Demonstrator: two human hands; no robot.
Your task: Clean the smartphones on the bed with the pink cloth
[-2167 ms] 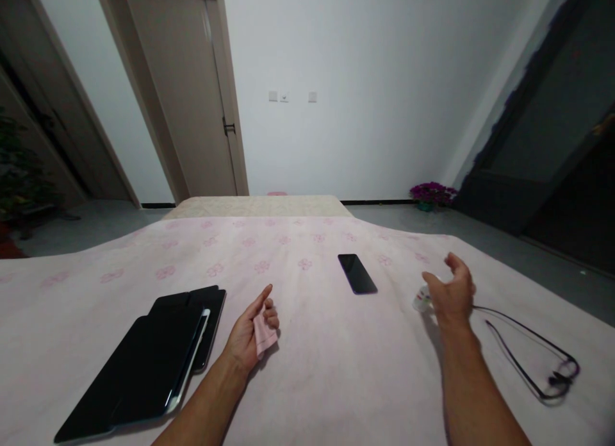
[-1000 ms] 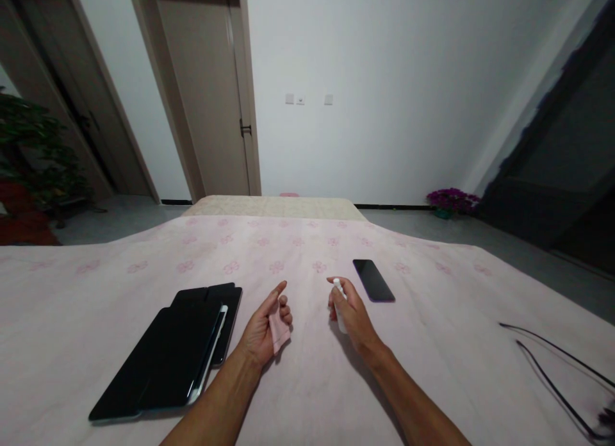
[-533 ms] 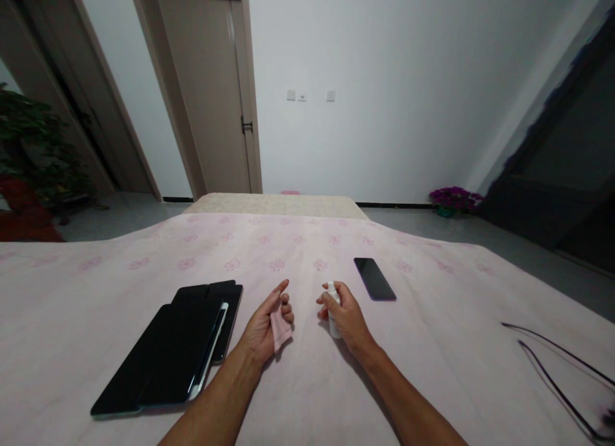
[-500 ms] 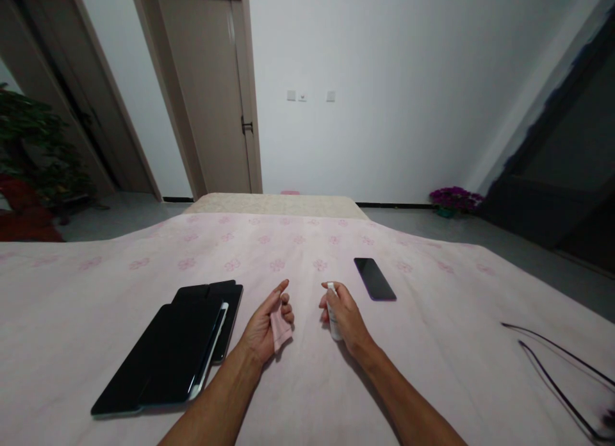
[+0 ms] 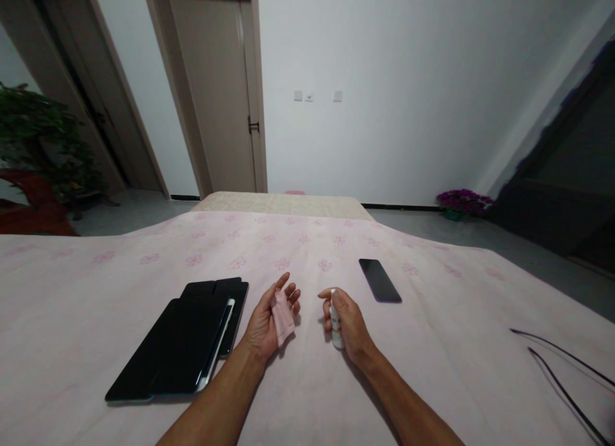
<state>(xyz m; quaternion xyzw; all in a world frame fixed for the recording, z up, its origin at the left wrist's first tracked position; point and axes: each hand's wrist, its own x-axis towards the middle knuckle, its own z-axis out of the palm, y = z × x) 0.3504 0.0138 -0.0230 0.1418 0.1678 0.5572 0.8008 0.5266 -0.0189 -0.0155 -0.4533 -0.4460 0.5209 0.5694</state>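
My left hand [image 5: 263,323] is turned palm up with its fingers loosely curled. A small pink cloth [image 5: 282,319] lies in it, held by the thumb and hanging over the palm's edge. To the right, my right hand [image 5: 352,324] is wrapped around a small white bottle [image 5: 336,327] held nearly upright. The thumb rests near the bottle's narrow top, and the index finger points to the left. A gap separates the two hands. Faint print shows on the bottle but cannot be read.
Left of my hands, a black tablet in a cover [image 5: 168,350] overlaps another dark flat device [image 5: 235,324], with a white stylus [image 5: 216,346] along its edge. A dark phone [image 5: 379,280] lies beyond my right hand. Black cables [image 5: 562,385] lie at right on the pink flowered tablecloth [image 5: 432,369].
My left fingers have loosened and more of the pink cloth shows. The bottle has turned a little in my right hand, whose index finger is now straighter. The whole view has shifted slightly.
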